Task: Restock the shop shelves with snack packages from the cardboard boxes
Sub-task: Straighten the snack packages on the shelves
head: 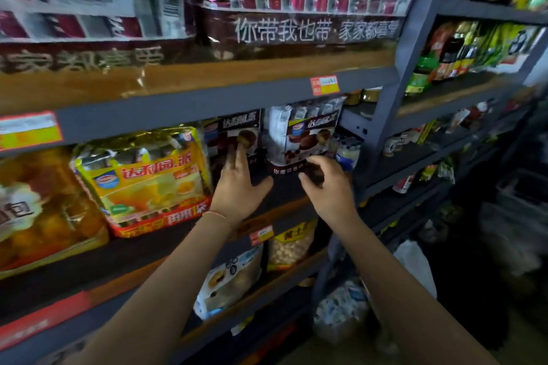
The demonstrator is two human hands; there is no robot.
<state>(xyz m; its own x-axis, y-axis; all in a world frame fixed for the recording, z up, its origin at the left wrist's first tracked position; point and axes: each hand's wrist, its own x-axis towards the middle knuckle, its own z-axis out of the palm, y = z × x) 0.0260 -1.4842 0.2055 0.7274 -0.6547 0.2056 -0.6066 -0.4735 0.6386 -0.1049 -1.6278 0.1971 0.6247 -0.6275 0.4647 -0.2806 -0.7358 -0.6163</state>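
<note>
Two hands reach to mid-frame shelf (pixel 184 115): left hand (pixel 237 184), fingers straight, presses a dark snack package (pixel 234 133); right hand (pixel 326 184), fingers curled, grips the bottom edge of a white-and-brown package (pixel 302 133) just right of it.

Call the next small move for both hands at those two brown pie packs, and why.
Probably push the right brown pack back upright with the right hand: it grips the pack's bottom edge, and the pack tilts out. The left hand, fingers straight, steadies the left brown pack.
</note>
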